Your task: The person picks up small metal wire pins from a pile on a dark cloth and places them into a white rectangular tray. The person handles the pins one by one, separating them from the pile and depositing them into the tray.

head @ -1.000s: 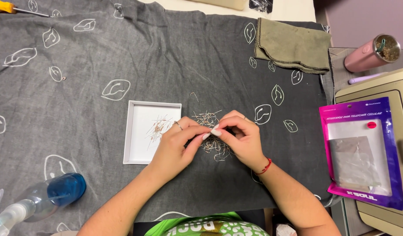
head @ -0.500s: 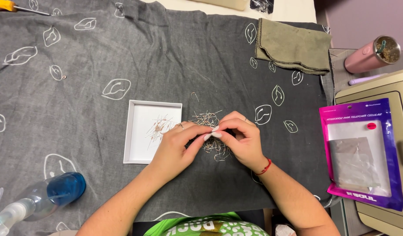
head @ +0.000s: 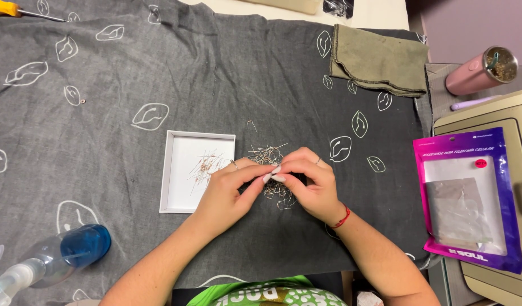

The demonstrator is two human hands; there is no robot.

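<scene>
Grey cloth (head: 215, 73) printed with white outlines is covering the whole table, giving you a soft, dark ground on which thin metal shows up and does not roll. At its right edge a purple packet (head: 467, 198) is lying on a beige case, well apart from your work, and a spray bottle (head: 51, 260) with blue liquid is lying at the lower left. You are keeping a shallow white tray (head: 181, 170) just beside your left hand (head: 227, 190), a few pins already lying in it. The loose pile of small metal pins (head: 269, 156) is sitting between the tray and your right hand (head: 309, 181), partly under your fingers. You are bringing both hands together, fingertips meeting and pinched on what looks like a single pin, too fine to make out. Against the earlier frames, your hands are holding nearly the same pose, and tray and pile are lying unmoved.
</scene>
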